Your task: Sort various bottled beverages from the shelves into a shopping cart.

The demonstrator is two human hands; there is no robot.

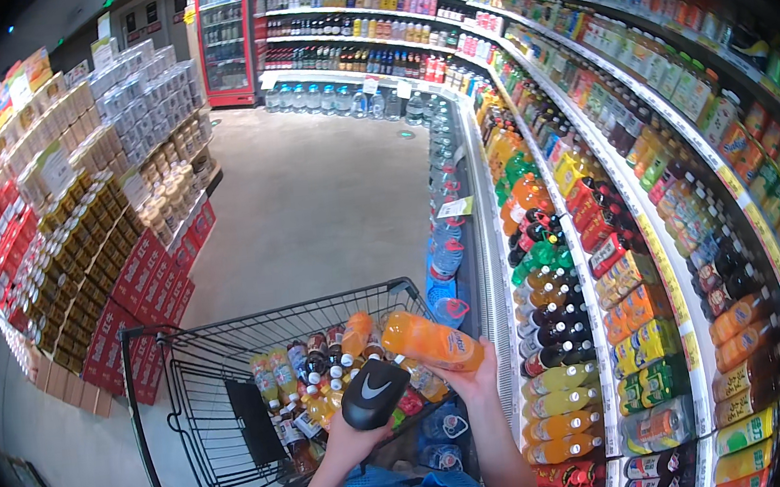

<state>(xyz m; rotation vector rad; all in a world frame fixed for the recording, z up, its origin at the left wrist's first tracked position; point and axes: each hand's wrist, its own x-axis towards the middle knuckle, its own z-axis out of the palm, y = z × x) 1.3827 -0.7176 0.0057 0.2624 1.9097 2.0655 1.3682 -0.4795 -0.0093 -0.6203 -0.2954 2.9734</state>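
My left hand (352,444) is wrapped round a black handheld barcode scanner (376,393), its rounded head up over the cart. In my right hand (480,377) is a large bottle of orange soda (429,341), tilted on its side with its base end toward my palm hidden by the fingers. The scanner's head is close below the bottle's left end. Beneath both stands a black wire shopping cart (320,298) holding several drink bottles (317,405) with white caps, yellow, dark and orange. Part of that load is hidden by the scanner and my hands.
Curved drink shelves (558,397) rise close on my right, packed with bottles. Large water jugs (448,256) line the floor along them. On the left stand stacked cans and red cartons (143,288). A red drinks fridge (226,42) is at the back, beyond a grey floor (309,195).
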